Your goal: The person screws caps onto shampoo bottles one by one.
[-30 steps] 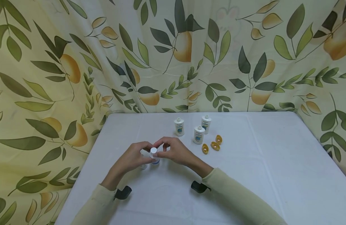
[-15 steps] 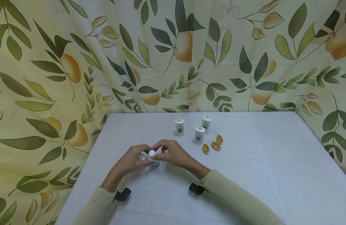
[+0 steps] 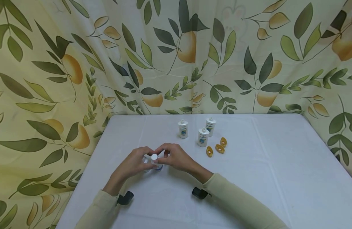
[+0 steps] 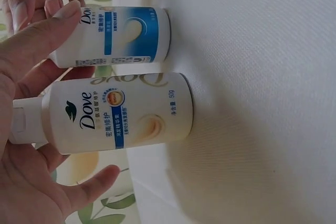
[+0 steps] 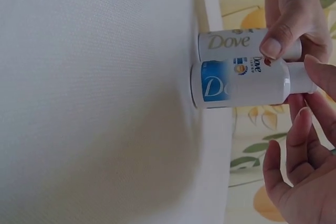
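Observation:
My left hand [image 3: 135, 160] grips the upper body of a small white Dove bottle with a blue lower band [image 4: 139, 35], its thumb laid across the shoulder. This bottle stands upright on the table. With thumb and fingertips, my right hand [image 3: 176, 156] pinches its white cap [image 5: 300, 78]; the other right fingers are loosely bent. Close beside it, under the left hand, stands a second white Dove bottle with a beige swirl [image 4: 152, 124]. Its white flip cap [image 4: 27, 121] lies by the left palm. In the head view the hands mostly cover both bottles.
Beyond the right hand stand three white bottles [image 3: 203, 140] with narrow necks and printed labels. Several amber oval pieces with holes [image 3: 220, 148] lie beside them. A white cloth covers the table [image 3: 264, 178]; a leaf-patterned curtain [image 3: 170, 63] hangs behind and at the left.
Both hands and the blue-banded bottle's cap have shifted slightly toward the person and a touch left. The grips look the same; the things farther back stay in place.

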Demonstrator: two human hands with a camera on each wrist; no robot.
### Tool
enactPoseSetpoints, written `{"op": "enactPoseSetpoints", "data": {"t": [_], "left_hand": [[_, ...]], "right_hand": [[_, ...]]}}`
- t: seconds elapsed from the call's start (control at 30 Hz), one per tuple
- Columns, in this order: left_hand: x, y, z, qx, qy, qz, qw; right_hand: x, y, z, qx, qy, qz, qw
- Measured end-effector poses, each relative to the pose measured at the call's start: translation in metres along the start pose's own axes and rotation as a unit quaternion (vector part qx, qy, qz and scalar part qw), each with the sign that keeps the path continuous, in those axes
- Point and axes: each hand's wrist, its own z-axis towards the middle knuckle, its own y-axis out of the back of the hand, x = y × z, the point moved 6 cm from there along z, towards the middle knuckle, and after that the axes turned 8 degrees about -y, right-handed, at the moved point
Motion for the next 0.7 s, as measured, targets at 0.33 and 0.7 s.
{"op": "enactPoseSetpoints", "data": {"t": [0.33,0.7], "left_hand": [[-0.0023,0.0014,0.0026,0.002,-0.011,0.016,0.9998],[-0.0018,0.0031,0.0022,0.021,0.023,0.037,0.9988]], "right_hand": [[0.0,0.0002,0.0005,0.0,-0.009,-0.005,1.0],[0.0022,0.0047,-0.0025,0.008,0.001,-0.032,0.9995]]}}
